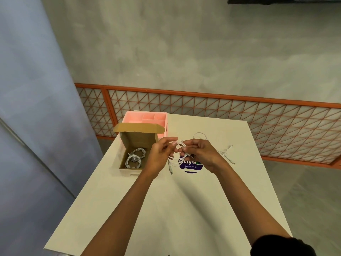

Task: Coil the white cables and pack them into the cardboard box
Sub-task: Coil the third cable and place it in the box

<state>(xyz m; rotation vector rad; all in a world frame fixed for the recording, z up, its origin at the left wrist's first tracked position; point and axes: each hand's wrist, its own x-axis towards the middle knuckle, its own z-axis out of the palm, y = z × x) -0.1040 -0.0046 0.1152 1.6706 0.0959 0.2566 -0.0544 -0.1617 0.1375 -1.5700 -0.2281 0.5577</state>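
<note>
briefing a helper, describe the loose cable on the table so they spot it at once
On the white table, look right of the right hand. A thin white cable lies there flat and uncoiled; the others are coils in the box or held.

1. Left hand [162, 154] and right hand [201, 154] hold a white cable [181, 145] above the purple sticker [191, 169].
2. A cardboard box [129, 139], at nine o'clock from them, holds coiled cables [133, 157].
3. A loose cable [226, 154] lies at three o'clock.

A shared workroom or canteen-like space rather than a home; the white table [184, 209] bears a round purple sticker [191, 168] reading "Clean as you go"; bare grey plaster wall [184, 52]; orange lattice panel [239, 115] along its foot; smooth grey floor [313, 200].
</note>
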